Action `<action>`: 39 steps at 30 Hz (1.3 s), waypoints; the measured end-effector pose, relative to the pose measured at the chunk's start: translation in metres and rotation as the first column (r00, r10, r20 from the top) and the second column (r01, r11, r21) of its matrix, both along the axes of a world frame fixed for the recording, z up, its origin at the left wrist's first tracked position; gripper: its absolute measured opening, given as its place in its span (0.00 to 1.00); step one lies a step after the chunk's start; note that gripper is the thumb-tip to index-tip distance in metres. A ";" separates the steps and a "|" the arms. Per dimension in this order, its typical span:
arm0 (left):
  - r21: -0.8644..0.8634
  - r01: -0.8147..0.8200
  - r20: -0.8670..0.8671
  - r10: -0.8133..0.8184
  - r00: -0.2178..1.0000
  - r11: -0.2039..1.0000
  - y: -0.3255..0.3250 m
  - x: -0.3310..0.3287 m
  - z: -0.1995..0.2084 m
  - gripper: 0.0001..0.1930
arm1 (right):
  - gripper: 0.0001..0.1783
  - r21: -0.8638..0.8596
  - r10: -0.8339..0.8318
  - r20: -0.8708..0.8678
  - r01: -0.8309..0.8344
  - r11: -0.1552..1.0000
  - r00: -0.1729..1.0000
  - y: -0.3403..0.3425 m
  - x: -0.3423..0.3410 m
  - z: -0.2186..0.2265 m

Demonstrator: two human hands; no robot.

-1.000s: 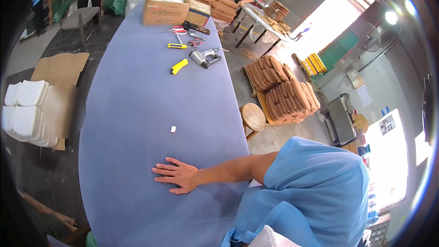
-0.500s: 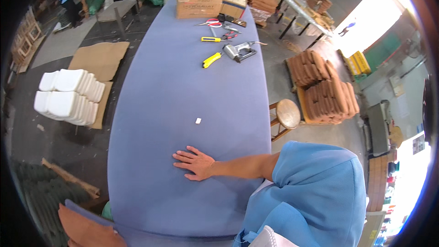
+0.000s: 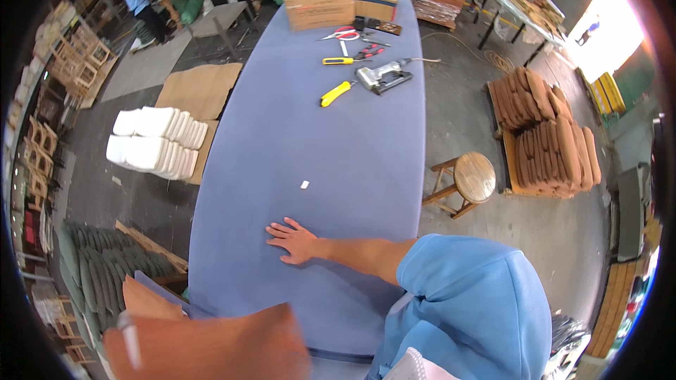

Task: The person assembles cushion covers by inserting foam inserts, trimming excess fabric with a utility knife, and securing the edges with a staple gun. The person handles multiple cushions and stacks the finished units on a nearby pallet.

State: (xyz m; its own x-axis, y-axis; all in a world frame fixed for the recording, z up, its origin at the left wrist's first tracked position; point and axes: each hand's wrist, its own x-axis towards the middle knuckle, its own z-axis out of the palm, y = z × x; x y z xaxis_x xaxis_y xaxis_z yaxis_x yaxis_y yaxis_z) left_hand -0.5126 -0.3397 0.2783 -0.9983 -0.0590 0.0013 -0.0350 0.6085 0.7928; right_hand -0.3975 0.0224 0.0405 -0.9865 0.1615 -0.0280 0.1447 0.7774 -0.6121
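Note:
My right hand (image 3: 292, 242) lies flat on the blue-grey covered table (image 3: 317, 134), palm down with fingers spread and nothing in it. Just beyond its fingers is a small white scrap (image 3: 305, 184). At the lower left, a brown sheet-like piece (image 3: 211, 343), blurred by motion, hangs over the near corner of the table. A pale streak crosses its left part, too smeared to make out. My left hand cannot be seen. Farther up the table lie a staple gun (image 3: 384, 76), a yellow-handled cutter (image 3: 336, 93), a yellow screwdriver (image 3: 338, 61), red-handled pliers (image 3: 370, 52) and scissors (image 3: 343, 33).
A cardboard box (image 3: 320, 13) of white stuffing stands at the table's far end. A wooden stool (image 3: 473, 177) and stacked brown cushions (image 3: 549, 148) are on the right. White cushions (image 3: 156, 142) and dark green ones (image 3: 98, 260) are on the left. Other people work farther off.
The brown piece has come up and rightward over the table's near left corner. My right hand stays flat in about the same spot. The view has turned somewhat left.

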 end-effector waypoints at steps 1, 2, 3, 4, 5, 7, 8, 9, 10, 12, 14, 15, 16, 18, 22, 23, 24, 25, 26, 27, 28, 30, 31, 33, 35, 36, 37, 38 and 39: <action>0.048 0.052 0.001 -0.052 0.999 0.997 0.020 0.009 0.004 0.30 | 0.29 -0.124 0.021 0.010 -0.019 0.992 1.000 0.012 -0.005 -0.009; 0.110 0.114 0.002 -0.115 0.993 0.987 0.041 0.015 0.005 0.31 | 0.27 -0.229 0.036 0.016 -0.031 0.973 0.999 0.036 -0.001 -0.015; 0.183 0.157 -0.007 -0.158 0.987 0.971 0.056 0.024 0.005 0.31 | 0.25 -0.448 -0.062 0.095 0.098 0.889 0.994 0.060 0.008 -0.012; 0.250 0.215 -0.036 -0.213 0.976 0.944 0.077 0.031 0.005 0.32 | 0.24 -0.632 -0.139 0.188 0.228 0.740 0.972 0.087 0.018 -0.008; 0.282 0.258 -0.073 -0.247 0.966 0.924 0.094 0.043 0.003 0.32 | 0.24 -0.524 -0.237 0.203 0.310 0.793 0.950 0.107 0.038 0.002; 0.138 0.297 -0.189 -0.269 0.944 0.945 0.144 0.064 0.006 0.34 | 0.23 -0.285 -0.433 0.189 0.471 0.835 0.881 0.150 0.112 0.004; 0.001 0.268 -0.254 -0.259 0.932 0.963 0.170 0.079 0.013 0.35 | 0.24 -0.151 -0.507 0.154 0.528 0.836 0.848 0.170 0.152 -0.003; -0.118 0.209 -0.325 -0.237 0.915 0.971 0.193 0.093 0.015 0.37 | 0.27 0.021 -0.454 0.214 0.461 0.887 0.865 0.181 0.188 0.000; -0.150 0.215 -0.219 -0.245 0.944 0.965 0.210 0.102 0.023 0.39 | 0.31 0.186 -0.413 0.284 0.373 0.909 0.865 0.191 0.220 0.005; -0.133 0.337 -0.228 -0.359 0.905 0.932 0.235 0.104 0.001 0.40 | 0.38 0.157 -0.277 0.345 0.236 0.959 0.897 0.203 0.252 0.007; -0.193 0.443 -0.221 -0.478 0.850 0.876 0.268 0.108 -0.029 0.40 | 0.43 0.141 -0.203 0.395 0.159 0.977 0.896 0.211 0.264 0.003; -0.260 0.479 -0.202 -0.532 0.822 0.839 0.282 0.114 -0.042 0.41 | 0.44 0.142 -0.190 0.416 0.143 0.980 0.889 0.210 0.259 0.006; -0.323 0.509 -0.180 -0.580 0.795 0.798 0.296 0.119 -0.054 0.41 | 0.46 0.144 -0.174 0.437 0.123 0.982 0.883 0.209 0.255 0.009; -0.276 0.537 -0.082 -0.576 0.813 0.797 0.329 0.131 -0.076 0.43 | 0.45 0.156 -0.186 0.390 0.134 0.979 0.902 0.205 0.256 0.010; -0.580 0.434 0.001 -0.532 0.847 0.690 0.391 0.181 -0.087 0.47 | 0.45 0.175 -0.227 0.201 0.193 0.965 0.953 0.197 0.271 0.004; -0.587 0.424 0.015 -0.515 0.857 0.689 0.409 0.188 -0.084 0.48 | 0.43 0.162 -0.163 0.195 0.132 0.978 0.967 0.207 0.270 0.007; -0.599 0.425 0.039 -0.505 0.862 0.679 0.418 0.196 -0.083 0.49 | 0.42 0.140 -0.104 0.197 0.077 0.987 0.975 0.209 0.274 0.009; -0.610 0.429 0.066 -0.496 0.866 0.667 0.427 0.204 -0.082 0.49 | 0.40 0.117 -0.048 0.198 0.025 0.993 0.979 0.217 0.278 0.008; -0.669 0.431 0.081 -0.516 0.853 0.606 0.417 0.212 -0.076 0.47 | 0.38 0.038 0.039 0.149 -0.045 0.998 0.988 0.201 0.286 0.002; -0.689 0.417 0.057 -0.529 0.846 0.593 0.429 0.218 -0.081 0.45 | 0.36 0.029 0.126 0.087 -0.129 0.991 0.988 0.220 0.289 -0.012; -0.689 0.393 0.012 -0.533 0.846 0.609 0.450 0.220 -0.094 0.42 | 0.34 0.061 0.223 0.029 -0.224 0.973 0.974 0.252 0.285 -0.026; -0.246 0.657 0.050 -0.668 0.743 0.713 0.478 0.189 -0.110 0.36 | 0.26 -0.145 0.291 -0.035 -0.293 0.945 0.956 0.276 0.279 -0.040; 0.005 0.735 0.043 -0.734 0.678 0.679 0.484 0.181 -0.112 0.33 | 0.23 -0.251 0.316 -0.071 -0.324 0.912 0.946 0.279 0.277 -0.042; 0.212 0.823 0.033 -0.845 0.533 0.527 0.582 0.206 -0.015 0.24 | 0.18 -0.313 0.267 -0.029 -0.263 0.913 0.963 0.292 0.272 -0.030; 0.162 0.956 -0.131 -0.955 0.267 0.245 0.653 0.247 0.071 0.22 | 0.14 -0.336 0.228 0.031 -0.205 0.919 0.973 0.292 0.257 -0.021; 0.128 0.991 -0.240 -0.969 0.058 0.028 0.680 0.272 0.103 0.21 | 0.13 -0.311 0.193 0.076 -0.161 0.937 0.978 0.299 0.252 -0.024; 0.069 0.979 -0.339 -0.928 -0.156 -0.189 0.701 0.299 0.134 0.21 | 0.12 -0.299 0.157 0.116 -0.116 0.947 0.981 0.299 0.247 -0.024; 0.100 0.911 -0.388 -0.859 -0.335 -0.400 0.716 0.328 0.166 0.22 | 0.12 -0.279 0.134 0.143 -0.089 0.956 0.981 0.305 0.248 -0.023; 0.138 0.803 -0.527 -0.730 -0.435 -0.579 0.727 0.352 0.175 0.27 | 0.12 -0.264 0.136 0.162 -0.090 0.960 0.977 0.306 0.247 -0.019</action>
State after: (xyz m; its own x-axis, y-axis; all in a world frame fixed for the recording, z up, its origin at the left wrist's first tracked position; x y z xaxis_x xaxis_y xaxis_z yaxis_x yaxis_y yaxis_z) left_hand -0.1605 0.3874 0.4529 0.3867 0.7623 0.5190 0.1820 -0.6148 0.7674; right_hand -0.1508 0.3279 0.0211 -0.9733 0.0141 -0.2292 0.1887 0.6174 -0.7636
